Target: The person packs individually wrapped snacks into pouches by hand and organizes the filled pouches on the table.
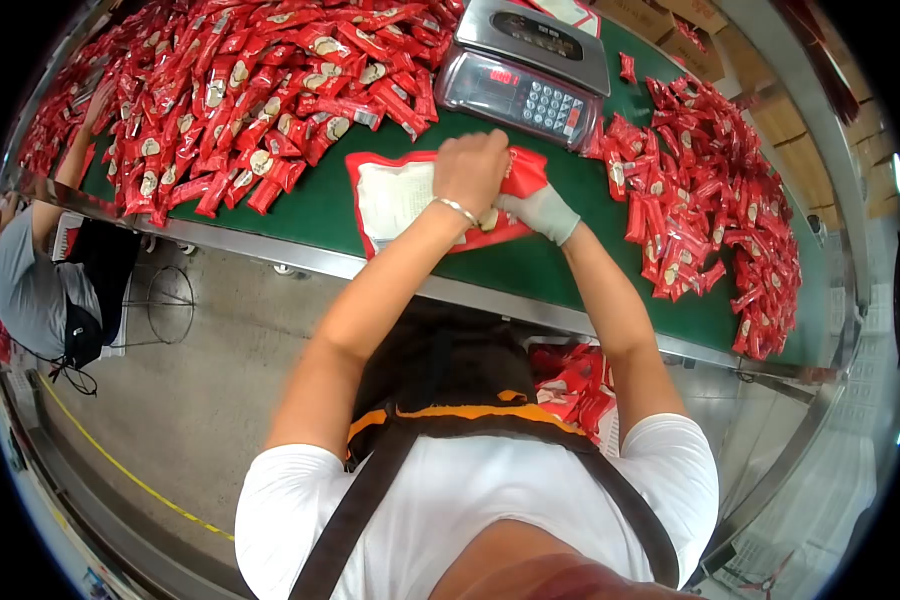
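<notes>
Right hand: the gloved right hand (543, 212) is gripping the bag's right end, its thumb lying on top; the other fingers are mostly hiding.
Left hand: the bare left hand (470, 172) is curling over the middle of the bag, just beside the right; whether it is pinching anything, I cannot tell.
Bag: the bag (385, 205) is lying under the hands, near the front edge of the green surface (300, 232), its long axis running left to right and its free end reaching out leftward. The left hand is sitting nearer that end.
Bag's look: it is showing a pale panel with small print inside a red border, and plain red at the right, where it is bending up.
Scale: beyond the hands, the scale (515, 95) is showing red digits.
Packets: small red packets (260, 120) are heaping at left, and more packets (680, 200) are spreading at right.
</notes>
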Demonstrator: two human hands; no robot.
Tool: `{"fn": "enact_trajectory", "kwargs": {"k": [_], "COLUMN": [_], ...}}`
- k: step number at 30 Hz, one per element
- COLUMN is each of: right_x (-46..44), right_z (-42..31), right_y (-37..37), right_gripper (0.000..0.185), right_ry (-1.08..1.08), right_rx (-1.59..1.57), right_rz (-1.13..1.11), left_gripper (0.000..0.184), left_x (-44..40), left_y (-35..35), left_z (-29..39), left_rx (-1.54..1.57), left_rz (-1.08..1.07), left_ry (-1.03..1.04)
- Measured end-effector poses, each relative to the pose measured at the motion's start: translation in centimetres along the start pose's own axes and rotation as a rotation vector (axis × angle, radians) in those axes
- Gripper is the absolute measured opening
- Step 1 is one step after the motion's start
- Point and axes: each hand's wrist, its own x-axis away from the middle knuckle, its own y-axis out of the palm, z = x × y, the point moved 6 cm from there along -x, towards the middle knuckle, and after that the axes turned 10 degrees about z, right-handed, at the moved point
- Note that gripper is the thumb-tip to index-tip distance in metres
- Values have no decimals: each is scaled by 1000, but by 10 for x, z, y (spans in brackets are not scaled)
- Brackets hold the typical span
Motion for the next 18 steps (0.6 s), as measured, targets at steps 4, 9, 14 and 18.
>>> {"fn": "enact_trajectory", "kwargs": {"k": [4,9,14,18], "right_x": [-49,-157,-165,-97], "right_z": [-6,54,46,70], "right_y": [-67,-179,-150,-112], "right_gripper": [27,24,50,62], "right_ry": [-250,-163,67,117], "right_rx": [-232,111,-907,-1041], "right_rz": [499,850,756,700], "left_gripper": [25,32,39,39], "left_x": [1,112,147,156], "left_y": [-80,-60,-47,-39], "left_z": [-1,-29,-31,-41], "left_rx": [107,79,-69,-35], "left_rz": [347,-13,-123,-133], "left_ry": [0,-146,-149,-222]}}
